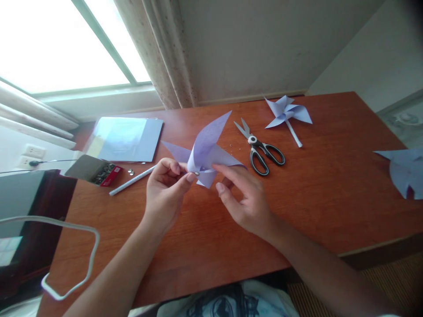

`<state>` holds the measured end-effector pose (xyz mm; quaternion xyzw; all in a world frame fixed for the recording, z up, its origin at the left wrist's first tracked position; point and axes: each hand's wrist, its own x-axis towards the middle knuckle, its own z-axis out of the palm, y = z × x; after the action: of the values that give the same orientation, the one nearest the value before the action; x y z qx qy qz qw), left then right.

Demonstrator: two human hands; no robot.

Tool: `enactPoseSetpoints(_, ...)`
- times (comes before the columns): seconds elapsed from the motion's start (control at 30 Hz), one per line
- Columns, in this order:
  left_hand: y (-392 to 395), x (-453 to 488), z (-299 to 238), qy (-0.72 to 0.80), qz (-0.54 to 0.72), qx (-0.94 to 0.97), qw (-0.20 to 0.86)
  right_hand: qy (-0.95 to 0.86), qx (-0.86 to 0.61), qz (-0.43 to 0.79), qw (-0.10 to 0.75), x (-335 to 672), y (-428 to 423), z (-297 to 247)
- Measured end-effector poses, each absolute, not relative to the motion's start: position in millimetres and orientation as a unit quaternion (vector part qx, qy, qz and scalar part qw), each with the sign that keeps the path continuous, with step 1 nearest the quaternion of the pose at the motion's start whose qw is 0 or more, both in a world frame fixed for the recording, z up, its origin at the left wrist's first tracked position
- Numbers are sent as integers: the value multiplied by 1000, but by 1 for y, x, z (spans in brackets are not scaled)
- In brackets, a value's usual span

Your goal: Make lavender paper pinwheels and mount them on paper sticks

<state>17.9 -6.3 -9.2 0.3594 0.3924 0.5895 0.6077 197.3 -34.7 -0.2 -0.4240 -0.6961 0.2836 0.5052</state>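
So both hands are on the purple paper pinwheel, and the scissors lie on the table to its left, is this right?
Not quite. The head view shows the scissors lying on the table to the right of the paper pinwheel, not to its left. The left hand and the right hand are both on it.

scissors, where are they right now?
Head view, right of centre on the table: the scissors lie between the held paper pinwheel and the finished pinwheel, just beyond the right hand.
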Motion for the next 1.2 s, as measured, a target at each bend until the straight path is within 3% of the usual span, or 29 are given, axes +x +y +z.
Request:
enactPoseSetpoints(0.57, -7, 18, -4, 371, 584, 364, 624, -727, -404, 239, 500, 197, -40, 4)
enactPoseSetpoints(1.2, -8, 22, -2, 394, 581, 365, 611, -703, -387, 330, 498, 200, -40, 7)
